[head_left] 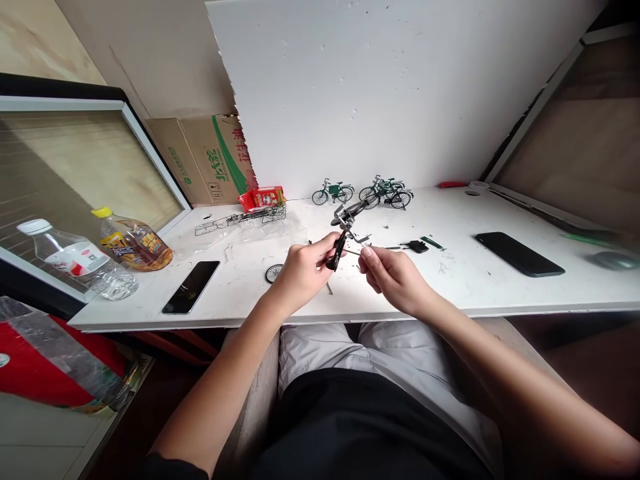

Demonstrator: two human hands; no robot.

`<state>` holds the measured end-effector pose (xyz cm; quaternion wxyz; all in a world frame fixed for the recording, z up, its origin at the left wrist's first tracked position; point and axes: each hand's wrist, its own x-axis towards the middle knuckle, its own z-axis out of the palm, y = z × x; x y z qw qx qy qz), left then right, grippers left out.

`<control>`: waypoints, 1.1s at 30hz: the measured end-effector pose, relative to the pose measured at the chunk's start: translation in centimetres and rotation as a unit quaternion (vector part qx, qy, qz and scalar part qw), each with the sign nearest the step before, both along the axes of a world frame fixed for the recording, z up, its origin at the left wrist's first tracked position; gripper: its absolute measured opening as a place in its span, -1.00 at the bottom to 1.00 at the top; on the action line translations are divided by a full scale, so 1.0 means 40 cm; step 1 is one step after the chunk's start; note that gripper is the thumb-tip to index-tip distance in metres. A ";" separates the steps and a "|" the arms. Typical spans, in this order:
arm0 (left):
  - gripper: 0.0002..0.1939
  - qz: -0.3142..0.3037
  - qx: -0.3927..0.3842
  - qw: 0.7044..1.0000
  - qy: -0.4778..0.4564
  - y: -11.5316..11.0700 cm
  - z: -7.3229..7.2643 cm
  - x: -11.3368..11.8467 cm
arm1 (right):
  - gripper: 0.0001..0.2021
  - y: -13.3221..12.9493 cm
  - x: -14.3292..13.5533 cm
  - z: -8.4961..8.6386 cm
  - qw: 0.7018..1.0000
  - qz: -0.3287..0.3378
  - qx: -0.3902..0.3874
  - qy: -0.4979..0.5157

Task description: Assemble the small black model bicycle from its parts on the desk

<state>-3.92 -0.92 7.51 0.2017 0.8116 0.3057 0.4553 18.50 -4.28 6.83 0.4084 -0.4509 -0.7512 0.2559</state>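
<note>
My left hand is closed around a partly built miniature bicycle, held up over the table's front half. Its silver handlebar end points away from me. Pinched in my right hand is a thin dark rod that reaches toward the bicycle's near end; whether its tip touches is too small to tell. A loose spoked wheel lies beside my left hand. Past my right hand are a small black part and a green strip. A short thin piece rests below my hands.
Several green miniature bicycles stand at the back of the white table. Wire frames lie near a red packet. Two bottles and a phone are left; a black phone-like slab is right.
</note>
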 end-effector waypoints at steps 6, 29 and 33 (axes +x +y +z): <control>-0.60 -0.020 -0.048 0.998 -0.043 -0.004 0.005 -0.009 | -0.81 0.000 0.026 0.009 0.939 -0.015 0.239 -0.248; -0.67 -0.033 -0.085 0.994 -0.056 0.003 -0.012 0.007 | -0.70 0.036 0.030 -0.047 0.955 0.002 0.245 -0.165; -0.68 -0.030 -0.082 0.995 -0.054 -0.005 -0.004 0.009 | -0.67 0.031 0.020 -0.044 0.978 0.025 0.183 -0.092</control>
